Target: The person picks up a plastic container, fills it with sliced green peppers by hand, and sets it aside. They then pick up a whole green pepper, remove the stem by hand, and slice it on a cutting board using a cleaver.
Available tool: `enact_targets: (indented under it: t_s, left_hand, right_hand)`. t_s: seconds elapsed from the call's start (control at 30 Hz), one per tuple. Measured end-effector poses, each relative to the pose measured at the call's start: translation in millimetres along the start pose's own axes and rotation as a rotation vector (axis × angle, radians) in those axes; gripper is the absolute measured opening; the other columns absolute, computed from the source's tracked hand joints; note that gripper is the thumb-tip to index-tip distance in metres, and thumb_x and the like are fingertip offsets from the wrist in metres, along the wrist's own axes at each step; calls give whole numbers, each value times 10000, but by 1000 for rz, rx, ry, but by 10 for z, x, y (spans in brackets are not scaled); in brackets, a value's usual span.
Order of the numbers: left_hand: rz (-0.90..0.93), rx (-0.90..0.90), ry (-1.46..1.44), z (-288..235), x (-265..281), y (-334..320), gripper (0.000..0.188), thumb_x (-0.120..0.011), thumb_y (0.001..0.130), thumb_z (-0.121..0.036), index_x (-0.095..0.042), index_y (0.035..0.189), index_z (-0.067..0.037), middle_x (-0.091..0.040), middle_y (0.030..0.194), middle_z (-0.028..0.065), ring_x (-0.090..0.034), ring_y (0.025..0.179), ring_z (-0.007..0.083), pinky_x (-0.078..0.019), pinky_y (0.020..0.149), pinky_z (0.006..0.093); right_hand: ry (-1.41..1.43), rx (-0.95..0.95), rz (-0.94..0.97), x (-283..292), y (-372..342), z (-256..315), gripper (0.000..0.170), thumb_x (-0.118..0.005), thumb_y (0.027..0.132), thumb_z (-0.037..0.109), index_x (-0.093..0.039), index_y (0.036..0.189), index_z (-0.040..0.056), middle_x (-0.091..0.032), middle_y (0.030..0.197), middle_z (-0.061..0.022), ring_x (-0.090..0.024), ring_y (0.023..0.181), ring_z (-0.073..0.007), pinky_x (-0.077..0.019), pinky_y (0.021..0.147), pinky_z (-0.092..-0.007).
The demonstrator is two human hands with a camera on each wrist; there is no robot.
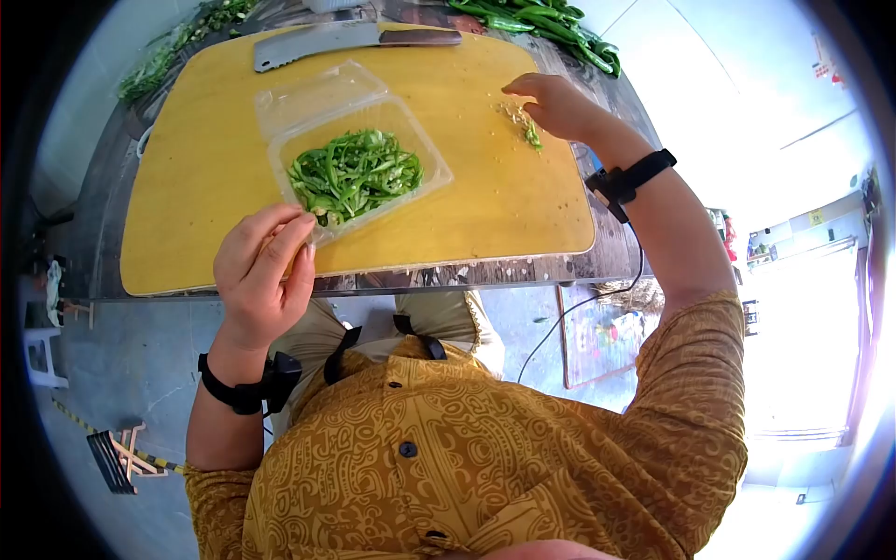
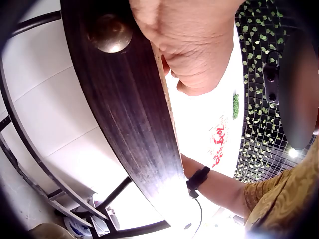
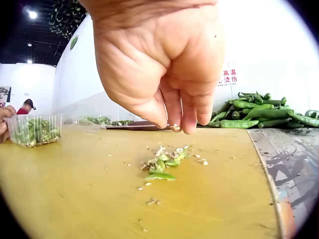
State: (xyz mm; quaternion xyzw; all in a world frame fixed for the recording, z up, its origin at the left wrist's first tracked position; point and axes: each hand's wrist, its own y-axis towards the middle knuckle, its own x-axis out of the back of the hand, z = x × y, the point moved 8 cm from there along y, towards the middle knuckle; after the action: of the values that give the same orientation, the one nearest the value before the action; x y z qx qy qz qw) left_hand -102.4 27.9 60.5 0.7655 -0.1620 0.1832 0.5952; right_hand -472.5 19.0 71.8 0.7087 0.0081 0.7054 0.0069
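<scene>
A clear plastic container (image 1: 432, 154) with its lid (image 1: 322, 98) folded back sits on the yellow cutting board (image 1: 485, 219). It holds sliced green peppers (image 1: 355, 173). My left hand (image 1: 261, 266) grips its near left corner, index finger at the rim and thumb below. At the board's right side, my right hand (image 1: 565, 110) hangs over a small heap of pepper scraps and seeds (image 3: 167, 160). Its fingers point down, loosely bent, with a pale seed (image 3: 174, 128) at the tips. Fingers of the left hand are mostly out of frame in the left wrist view.
A cleaver (image 1: 317, 45) lies along the board's far edge. Whole green peppers (image 1: 546, 21) are piled behind the board at right, and chopped greens (image 1: 159, 70) lie at far left. A cable (image 1: 560, 322) hangs from the right wrist. Another person (image 3: 26, 107) appears in the background.
</scene>
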Motion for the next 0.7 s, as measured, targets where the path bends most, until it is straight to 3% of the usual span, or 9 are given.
enact_targets:
  t_s: [0.03, 0.13, 0.33, 0.53, 0.63, 0.7]
  left_hand:
    - [-24, -13, 11, -15, 11, 14, 300, -661, 700, 60, -656, 991, -9, -624, 995, 127, -621, 753, 231, -507, 640, 313]
    - [58, 20, 14, 11, -15, -39, 303, -628, 733, 75, -643, 1031, 22, -611, 1061, 179, -632, 885, 299, -526, 741, 338]
    - [71, 35, 11, 1, -18, -39, 312, -626, 725, 76, -639, 1032, 19, -607, 1064, 175, -630, 877, 292, -522, 736, 338]
    - [83, 39, 32, 23, -21, -50, 304, -628, 726, 68, -640, 1025, 16, -611, 1055, 178, -629, 878, 298, -523, 739, 341]
    - [86, 49, 26, 28, -16, -49, 297, -629, 728, 64, -642, 1020, 14, -613, 1052, 177, -628, 881, 301, -523, 743, 343]
    - [81, 49, 21, 33, -17, -60, 294, -629, 729, 63, -643, 1019, 15, -613, 1052, 176, -628, 882, 301, -523, 745, 344]
  right_hand:
    - [-13, 47, -13, -29, 27, 47, 406, -550, 813, -12, -582, 1217, 16, -580, 1251, -165, -538, 1167, -326, -437, 995, -387]
    - [26, 89, 36, -140, 96, 100, 460, -561, 802, -26, -542, 1260, 12, -507, 1342, -163, -483, 1221, -330, -392, 1044, -381]
    - [-67, 109, 35, -219, -74, 192, 480, -558, 798, -49, -529, 1273, 15, -508, 1328, -150, -482, 1203, -346, -409, 1027, -374]
    - [-59, 44, 156, -96, -294, 132, 375, -502, 798, -68, -607, 1153, -12, -574, 1229, -157, -550, 1108, -339, -459, 951, -383]
    - [-37, 99, -64, 22, -130, -49, 345, -472, 800, -73, -635, 1100, -21, -594, 1185, -166, -568, 1074, -344, -468, 937, -386]
    - [-48, 40, -59, 19, 9, -176, 394, -466, 794, -87, -607, 1155, -14, -568, 1228, -164, -555, 1098, -344, -460, 946, -384]
